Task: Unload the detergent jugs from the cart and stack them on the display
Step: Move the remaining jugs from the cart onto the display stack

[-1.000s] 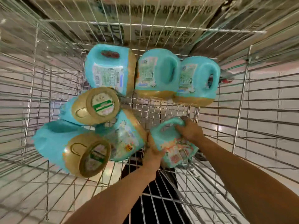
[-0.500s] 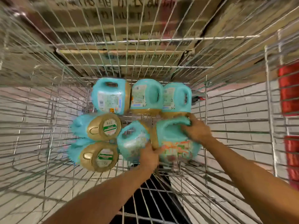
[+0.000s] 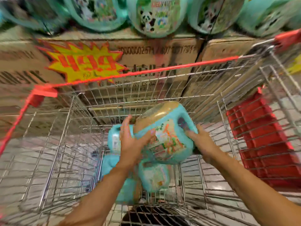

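Head view, blurred by motion, looks down into a wire cart with a red rim. Both hands hold one teal jug above the basket, near its middle. That jug is tilted, its tan base turned up and away from the person and its printed label facing the camera. Left hand presses flat against the jug's left side, fingers spread and pointing up. Right hand is wrapped around the jug's right side by the handle opening, fingers closed on it.

Below the held jug, more jugs lie in the cart bottom: one under the held jug, others to its left, partly hidden by the left forearm. How many lie there cannot be told.

Beyond the cart's far wall stand stacked cardboard boxes with printed codes. A yellow and red starburst sign is fixed to their front, at upper left. On top of the boxes a row of teal jugs with panda labels stands side by side along the top edge of the view. A red crate sits outside the cart's right wall.
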### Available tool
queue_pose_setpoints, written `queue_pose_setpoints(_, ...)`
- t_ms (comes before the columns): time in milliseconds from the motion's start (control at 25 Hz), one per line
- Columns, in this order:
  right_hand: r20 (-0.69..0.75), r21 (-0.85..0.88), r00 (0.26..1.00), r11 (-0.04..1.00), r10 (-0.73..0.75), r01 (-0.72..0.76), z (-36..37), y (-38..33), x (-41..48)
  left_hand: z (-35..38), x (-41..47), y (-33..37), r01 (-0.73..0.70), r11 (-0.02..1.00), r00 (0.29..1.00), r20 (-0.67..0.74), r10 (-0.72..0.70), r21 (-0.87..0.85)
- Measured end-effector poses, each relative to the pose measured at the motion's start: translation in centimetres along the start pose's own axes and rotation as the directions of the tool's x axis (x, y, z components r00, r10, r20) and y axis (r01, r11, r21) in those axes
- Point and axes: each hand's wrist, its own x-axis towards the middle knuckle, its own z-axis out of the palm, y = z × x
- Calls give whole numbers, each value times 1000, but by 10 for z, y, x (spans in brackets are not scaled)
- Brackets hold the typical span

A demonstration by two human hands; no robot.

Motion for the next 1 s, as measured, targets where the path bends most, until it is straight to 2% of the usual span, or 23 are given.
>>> queue_pose_setpoints(80,68,200,998,980,-4,-10,6,-17,-30,-12,-12,16,55,970,998,36,-48,-237)
queue_pose_setpoints(160,133,304,991,953,-34,-9,13,-30,-63,-21,-23,28,83,914,994,96,-48,-398)
queue_pose_setpoints(240,164,256,983,966,-81,37,20,-41,-88,-35,-34,44,57,904,998,53,-38,-423)
queue_pose_setpoints(360,168,121,963,974,-212,193,30,-59,-110,-62,-55,63,-10,885,997,-75,-28,-465)
queue_pose_setpoints(520,217,261,883,896,-417,359,64,-89,-129,-101,-92,78,-17,863,970,-217,-107,-504)
queue_pose_setpoints(640,287,338,838,867,-465,365,107,-98,-149,-139,-124,84,-38,858,941,-307,-142,-512)
queue_pose_setpoints(840,417,359,766,863,-489,356,193,-104,-186,-218,-172,82,-140,869,858,-496,-133,-475)
queue_pose_setpoints(1000,506,379,686,849,-523,367,269,-111,-221,-288,-200,66,-153,856,812,-557,-176,-494)
